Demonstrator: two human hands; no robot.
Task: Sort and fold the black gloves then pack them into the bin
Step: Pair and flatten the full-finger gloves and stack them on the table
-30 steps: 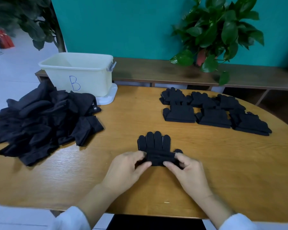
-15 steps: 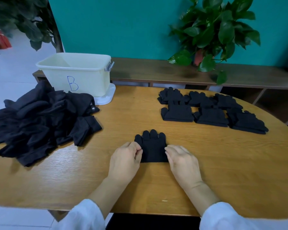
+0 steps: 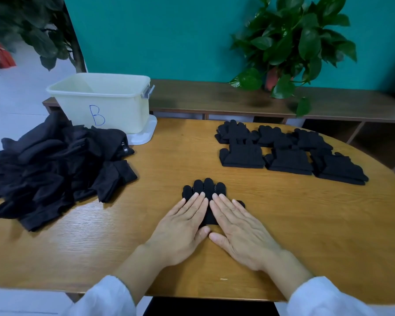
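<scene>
A folded black glove (image 3: 204, 189) lies on the wooden table (image 3: 283, 224) in front of me, its fingertips pointing away. My left hand (image 3: 183, 226) and my right hand (image 3: 237, 229) lie flat side by side on top of it, fingers straight, pressing it down; most of the glove is hidden under them. A loose heap of unsorted black gloves (image 3: 53, 165) covers the table's left side. Several folded gloves (image 3: 287, 151) sit in two rows at the back right. The pale bin (image 3: 100, 103) marked "B" stands at the back left.
The bin rests on its white lid (image 3: 144, 135). Behind the table runs a low wooden shelf (image 3: 214, 99) with a leafy potted plant (image 3: 292, 42) on it. Bare tabletop lies between the heap and the folded rows.
Both hands went from pinching the glove's cuff edge and folding it over to lying flat on the folded glove, fingers spread straight.
</scene>
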